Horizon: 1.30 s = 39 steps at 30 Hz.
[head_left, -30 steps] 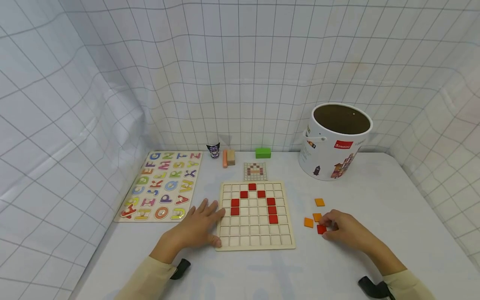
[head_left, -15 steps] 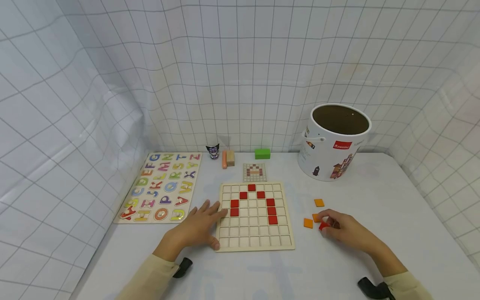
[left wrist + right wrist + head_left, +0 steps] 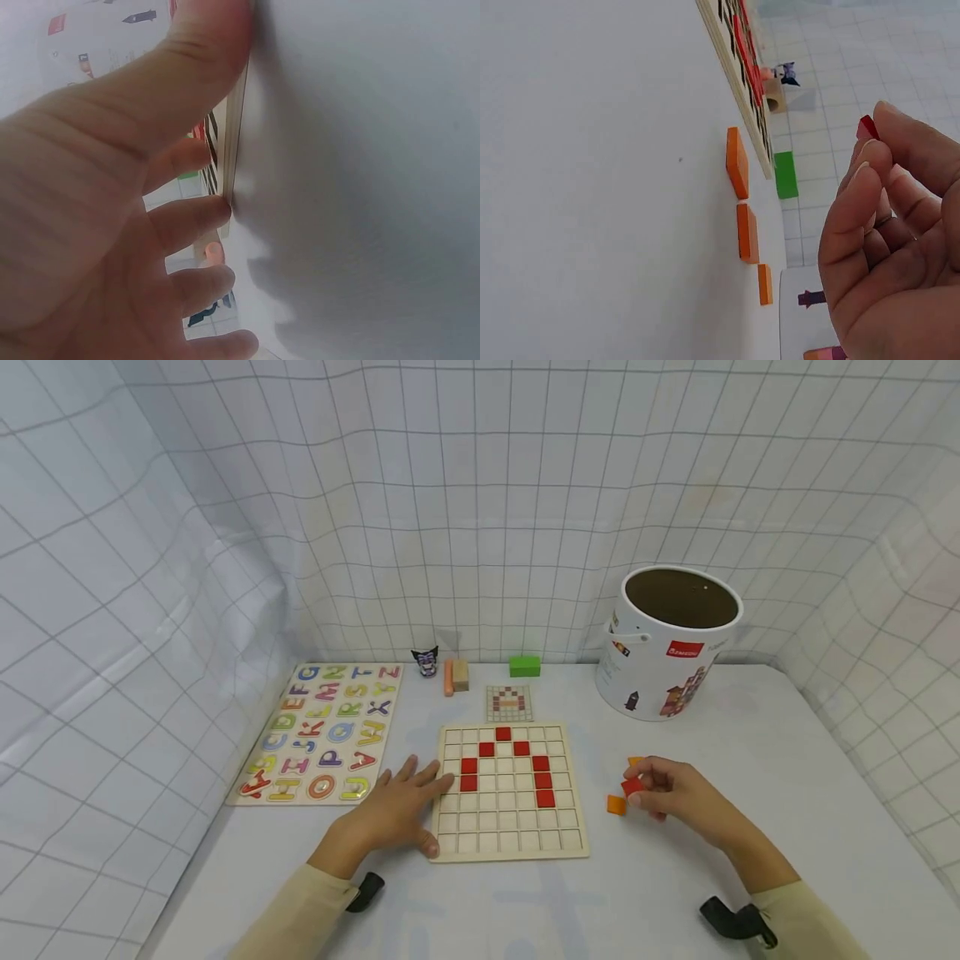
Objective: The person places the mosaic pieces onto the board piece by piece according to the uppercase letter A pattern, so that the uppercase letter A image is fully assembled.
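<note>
My left hand [image 3: 393, 814] lies with its fingers spread and straight at the left edge of a wooden grid board [image 3: 510, 858]. Its thumb touches the near left corner, and fingertips reach over the rim. Several red square tiles sit in the board's cells, forming an arch. To the right of the board, my right hand [image 3: 686, 793] pinches a red tile [image 3: 867, 128] between thumb and fingers, raised off the table. Below it three orange tiles lie on the table: a near one [image 3: 737, 161], a middle one [image 3: 747, 234] and a far one [image 3: 765, 284].
A small pattern card [image 3: 510, 703] lies behind the board. At the left is an alphabet puzzle [image 3: 313, 758]. Along the back stand a dark figurine [image 3: 426, 662], an orange stick [image 3: 448, 678], a wooden block [image 3: 461, 675], a green block [image 3: 525, 667] and a white bucket [image 3: 652, 677].
My right hand has picked the red tile up from the table and moved up and slightly left with it, now covering part of the orange tiles. The left hand has stayed in place.
</note>
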Tool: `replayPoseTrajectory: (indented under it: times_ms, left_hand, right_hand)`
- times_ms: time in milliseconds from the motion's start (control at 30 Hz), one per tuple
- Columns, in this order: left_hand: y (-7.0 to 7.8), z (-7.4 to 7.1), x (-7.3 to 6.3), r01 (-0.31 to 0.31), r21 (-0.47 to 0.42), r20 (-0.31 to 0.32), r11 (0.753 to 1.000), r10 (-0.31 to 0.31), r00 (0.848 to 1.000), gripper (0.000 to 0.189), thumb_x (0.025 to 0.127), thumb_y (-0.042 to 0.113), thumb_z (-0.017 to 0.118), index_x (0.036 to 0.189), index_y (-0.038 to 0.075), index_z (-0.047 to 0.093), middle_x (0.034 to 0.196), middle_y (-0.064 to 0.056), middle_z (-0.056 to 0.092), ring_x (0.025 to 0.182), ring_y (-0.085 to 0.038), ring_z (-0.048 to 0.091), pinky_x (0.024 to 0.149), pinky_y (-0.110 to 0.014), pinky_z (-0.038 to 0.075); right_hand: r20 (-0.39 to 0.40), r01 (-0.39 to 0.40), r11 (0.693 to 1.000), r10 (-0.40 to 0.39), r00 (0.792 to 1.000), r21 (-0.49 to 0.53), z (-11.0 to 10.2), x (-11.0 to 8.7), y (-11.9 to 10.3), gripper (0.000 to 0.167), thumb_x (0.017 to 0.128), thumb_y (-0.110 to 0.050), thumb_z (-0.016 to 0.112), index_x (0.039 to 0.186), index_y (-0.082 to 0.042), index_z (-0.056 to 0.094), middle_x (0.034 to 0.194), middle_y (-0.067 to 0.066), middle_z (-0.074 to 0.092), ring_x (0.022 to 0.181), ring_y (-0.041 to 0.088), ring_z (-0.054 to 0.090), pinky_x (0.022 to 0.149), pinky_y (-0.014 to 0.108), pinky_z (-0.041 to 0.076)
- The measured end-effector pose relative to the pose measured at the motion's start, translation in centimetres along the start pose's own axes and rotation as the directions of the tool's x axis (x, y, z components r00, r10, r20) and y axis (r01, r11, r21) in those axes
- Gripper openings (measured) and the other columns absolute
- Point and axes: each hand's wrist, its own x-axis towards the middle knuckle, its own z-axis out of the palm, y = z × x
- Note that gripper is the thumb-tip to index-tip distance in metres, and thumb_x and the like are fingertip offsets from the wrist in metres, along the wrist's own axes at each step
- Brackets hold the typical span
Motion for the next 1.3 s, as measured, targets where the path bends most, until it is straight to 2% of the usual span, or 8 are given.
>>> replayPoseTrajectory:
  times_ms: [300,533,733,900,1000,1133,1200,1300]
  left_hand:
    - [0.2,-0.1,0.1,0.014,0.017,0.008,1.000,-0.014,1.000,0.111,0.062,0.048,0.093,0.157,0.025,0.042,0.167,-0.007,0.029,0.156,-0.041,0.012,0.118,-0.069,0.016]
    - [0.4,-0.2,0.0,0.005,0.017,0.003,1.000,-0.005,1.000,0.110,0.062,0.047,0.093,0.157,0.022,0.043,0.167,-0.009,0.030,0.155,-0.042,0.013,0.117,-0.069,0.017]
    - [0.4,-0.1,-0.1,0.009,0.014,0.011,1.000,-0.009,1.000,0.110,0.063,0.046,0.093,0.157,0.021,0.042,0.167,-0.009,0.029,0.155,-0.042,0.014,0.117,-0.069,0.018]
    - [0.4,-0.1,0.0,0.012,0.019,0.018,1.000,-0.012,1.000,0.110,0.063,0.046,0.093,0.157,0.022,0.042,0.167,-0.009,0.028,0.155,-0.042,0.015,0.117,-0.069,0.019]
    - [0.4,-0.1,0.1,0.010,0.012,0.023,1.000,-0.010,1.000,0.110,0.063,0.047,0.092,0.158,0.022,0.042,0.167,-0.008,0.028,0.155,-0.042,0.015,0.117,-0.069,0.019]
    - [0.4,-0.2,0.3,0.015,0.005,0.019,1.000,-0.015,1.000,0.109,0.063,0.047,0.092,0.157,0.022,0.043,0.167,-0.008,0.029,0.155,-0.042,0.017,0.116,-0.069,0.020]
    - [0.3,-0.1,0.4,0.015,0.006,0.019,1.000,-0.015,1.000,0.109,0.063,0.048,0.092,0.157,0.022,0.043,0.167,-0.008,0.030,0.155,-0.042,0.017,0.116,-0.069,0.021]
    - [0.1,0.0,0.6,0.006,0.015,0.017,1.000,-0.007,1.000,0.110,0.063,0.050,0.092,0.157,0.023,0.043,0.167,-0.008,0.030,0.155,-0.041,0.017,0.116,-0.068,0.021]
  right_hand:
    - [0.089,0.033,0.991,-0.045,0.995,0.127,3.4,3.9,-1.5,0.037,0.091,-0.015,0.076,0.123,-0.003,0.062,0.087,0.009,0.059,0.072,0.019,0.057,0.063,0.029,0.050]
    - [0.152,0.056,0.979,-0.086,0.985,0.194,6.5,5.8,-2.7,0.035,0.094,-0.013,0.073,0.123,-0.003,0.057,0.082,0.008,0.057,0.065,0.020,0.053,0.059,0.029,0.047]
    - [0.161,0.042,0.971,-0.081,0.984,0.233,9.1,7.6,-3.7,0.036,0.092,-0.012,0.074,0.122,-0.002,0.056,0.081,0.006,0.055,0.065,0.021,0.051,0.058,0.028,0.045]
    - [0.133,-0.007,0.975,-0.023,0.991,0.220,11.3,8.8,-4.6,0.035,0.090,-0.012,0.075,0.119,-0.004,0.058,0.079,0.004,0.059,0.063,0.017,0.053,0.057,0.026,0.046]
    - [0.150,-0.053,0.974,0.020,0.989,0.222,12.5,9.3,-5.2,0.033,0.088,-0.009,0.073,0.117,-0.004,0.059,0.077,0.005,0.060,0.061,0.016,0.053,0.057,0.026,0.046]
    - [0.184,-0.075,0.976,0.037,0.982,0.204,14.4,10.1,-6.2,0.032,0.086,-0.006,0.074,0.115,-0.004,0.060,0.077,0.007,0.061,0.059,0.017,0.055,0.056,0.026,0.048]
    - [0.194,-0.063,0.985,0.031,0.980,0.159,15.3,10.3,-6.6,0.031,0.086,-0.007,0.076,0.113,-0.005,0.061,0.077,0.007,0.063,0.058,0.017,0.057,0.056,0.026,0.051]
    - [0.195,-0.025,0.999,0.020,0.981,0.025,16.4,10.5,-6.8,0.025,0.087,-0.009,0.075,0.110,-0.009,0.064,0.071,0.005,0.063,0.053,0.016,0.059,0.052,0.025,0.051]
